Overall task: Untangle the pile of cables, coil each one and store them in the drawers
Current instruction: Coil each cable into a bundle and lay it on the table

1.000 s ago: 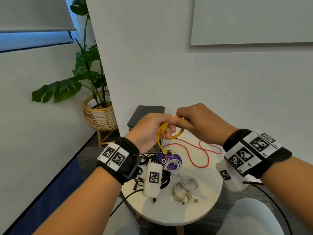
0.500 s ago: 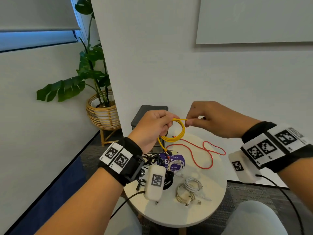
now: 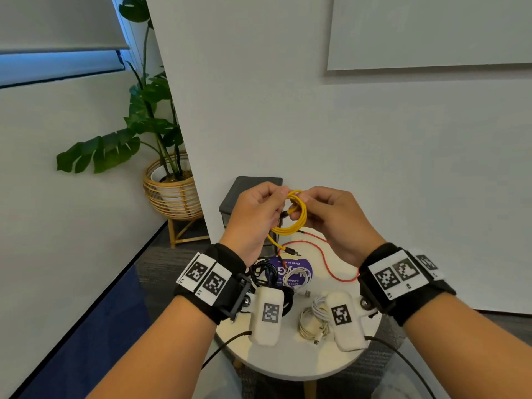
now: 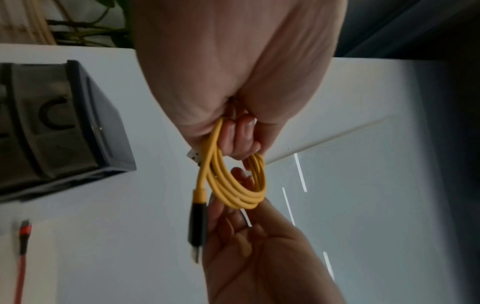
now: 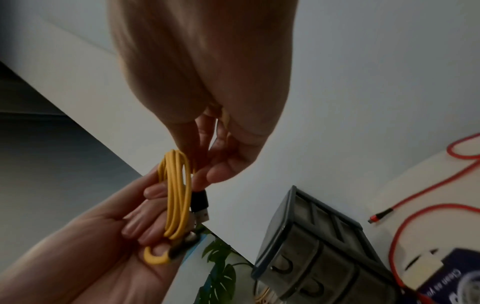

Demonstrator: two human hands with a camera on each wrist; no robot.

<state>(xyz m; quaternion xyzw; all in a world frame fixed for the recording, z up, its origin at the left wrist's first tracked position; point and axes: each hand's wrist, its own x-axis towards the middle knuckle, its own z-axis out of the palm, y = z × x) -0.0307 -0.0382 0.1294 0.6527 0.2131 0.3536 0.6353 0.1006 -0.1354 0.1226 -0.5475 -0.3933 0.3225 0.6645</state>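
Observation:
A yellow cable [image 3: 299,223] is wound into a small coil held up over the table's back part. My left hand [image 3: 273,198] grips the coil [image 4: 233,185] with its fingers curled through the loops. My right hand [image 3: 309,207] pinches the coil's right side [image 5: 176,195], close against the left hand. A short yellow tail hangs down to a black plug [image 3: 290,250]. The dark grey drawer unit [image 3: 250,191] stands against the wall behind my hands, with its drawers [image 5: 306,263] closed. A red cable [image 3: 324,256] lies loose on the table.
The round white table [image 3: 288,361] also carries a black coiled cable [image 3: 263,272], a purple pack [image 3: 299,266] with a white coil on it, and white coiled cables [image 3: 312,321]. A potted plant [image 3: 169,191] stands on the left; the wall is right behind.
My right hand swung out to the right with a loop of yellow cable, then came back against the left hand. The coil has gained a turn and the hanging tail is shorter.

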